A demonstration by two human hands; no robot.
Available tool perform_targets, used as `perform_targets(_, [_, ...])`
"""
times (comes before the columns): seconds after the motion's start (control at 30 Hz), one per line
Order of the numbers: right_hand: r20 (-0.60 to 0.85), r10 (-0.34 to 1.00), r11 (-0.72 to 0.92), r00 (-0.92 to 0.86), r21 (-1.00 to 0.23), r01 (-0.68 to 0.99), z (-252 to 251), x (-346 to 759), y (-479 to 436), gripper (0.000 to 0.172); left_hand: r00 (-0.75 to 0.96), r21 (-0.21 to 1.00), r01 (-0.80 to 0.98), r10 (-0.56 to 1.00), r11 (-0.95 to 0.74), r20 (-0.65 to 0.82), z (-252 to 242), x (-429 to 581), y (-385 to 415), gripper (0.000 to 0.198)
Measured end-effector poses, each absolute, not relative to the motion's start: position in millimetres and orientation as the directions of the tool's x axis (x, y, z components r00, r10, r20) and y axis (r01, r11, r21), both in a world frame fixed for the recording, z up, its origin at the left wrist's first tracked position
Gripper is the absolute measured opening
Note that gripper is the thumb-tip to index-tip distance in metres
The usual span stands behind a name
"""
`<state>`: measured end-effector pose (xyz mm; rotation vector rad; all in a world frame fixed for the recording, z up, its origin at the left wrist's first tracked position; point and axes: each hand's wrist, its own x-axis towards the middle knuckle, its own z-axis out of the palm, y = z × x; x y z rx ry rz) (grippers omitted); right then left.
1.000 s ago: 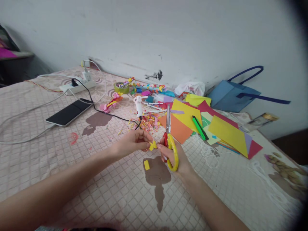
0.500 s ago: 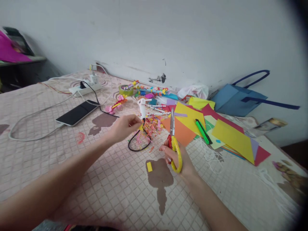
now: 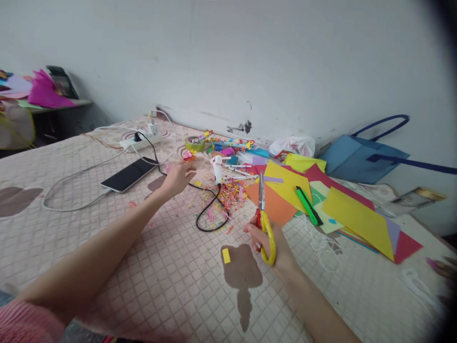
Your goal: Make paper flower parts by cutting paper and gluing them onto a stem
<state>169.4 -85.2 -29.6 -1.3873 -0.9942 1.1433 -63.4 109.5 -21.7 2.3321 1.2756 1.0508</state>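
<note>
My right hand grips a pair of scissors by its red and yellow handles, the blades pointing away from me and nearly closed. Further left, my left hand hovers low over the table, its fingers loosely bent and apart, with nothing visible in them. Just beyond it are pink and orange paper flowers, partly hidden by the hand. A white glue gun stands to its right, beside a heap of paper shreds. A small yellow paper strip lies in front of the scissors.
Coloured paper sheets, a green cutter and white string lie on the right. Behind them is a blue bag. To the left are a phone, a power strip and cables. A tape roll sits near the wall.
My left hand has moved left from the paper shreds towards the paper flowers and let go of a small yellow piece. My right hand still holds the scissors. The view has shifted left.
</note>
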Motion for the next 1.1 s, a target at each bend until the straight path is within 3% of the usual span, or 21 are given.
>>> perform_targets(0.2, [-0.088, 0.97, -0.095, 0.228, -0.995, 0.019, -29.1, 173.8, -84.2, 0.023, 0.379, 0.39, 0.616, 0.691, -0.685, 0.615, -7.0, -51.5, 69.8, 0.026])
perform_targets(0.27, [-0.08, 0.968, -0.089, 0.236, -0.996, 0.027, -29.5, 175.3, -83.6, 0.023, 0.418, 0.455, 0.584, 0.73, -0.672, 0.541, -2.4, -41.7, 48.5, 0.029])
perform_targets(0.37, [-0.086, 0.969, -0.095, 0.232, -0.995, 0.027, -29.3, 176.1, -83.7, 0.023, 0.584, 0.572, 0.526, 0.756, -0.629, 0.295, 2.7, -30.7, 18.5, 0.015])
perform_targets(0.5, [-0.09, 0.969, -0.101, 0.231, -0.994, 0.039, -27.9, 174.4, -85.1, 0.025, 0.888, 0.666, 0.228, 0.432, -0.71, 0.157, 1.2, -25.1, -6.2, 0.015])
perform_targets(0.57, [-0.086, 0.968, -0.099, 0.236, -0.994, 0.044, -28.2, 173.7, -85.4, 0.027, 0.944, 0.672, 0.109, 0.287, -0.733, 0.16, -3.3, -23.3, -11.9, 0.018])
perform_targets(0.67, [-0.084, 0.968, -0.1, 0.237, -0.993, 0.059, -31.0, 174.1, -84.6, 0.028, 0.962, 0.671, 0.071, 0.228, -0.738, 0.149, -10.9, -19.9, -16.2, 0.013])
perform_targets(0.83, [-0.098, 0.965, -0.105, 0.243, -0.994, 0.014, -36.0, 176.2, -83.5, 0.031, 0.937, 0.723, 0.14, 0.326, -0.677, 0.124, -13.6, -17.2, -18.4, 0.006])
perform_targets(0.97, [-0.098, 0.978, -0.091, 0.181, -0.995, -0.05, -35.6, 172.7, -86.2, 0.031, 0.823, 0.886, 0.243, 0.567, -0.394, 0.026, -10.6, -17.0, -16.2, 0.012])
perform_targets(1.1, [-0.108, 0.985, -0.096, 0.131, -0.991, -0.097, -34.7, 163.1, -90.1, 0.03, 0.786, 0.979, 0.125, 0.619, -0.162, 0.002, -16.1, -14.0, -15.1, 0.016])
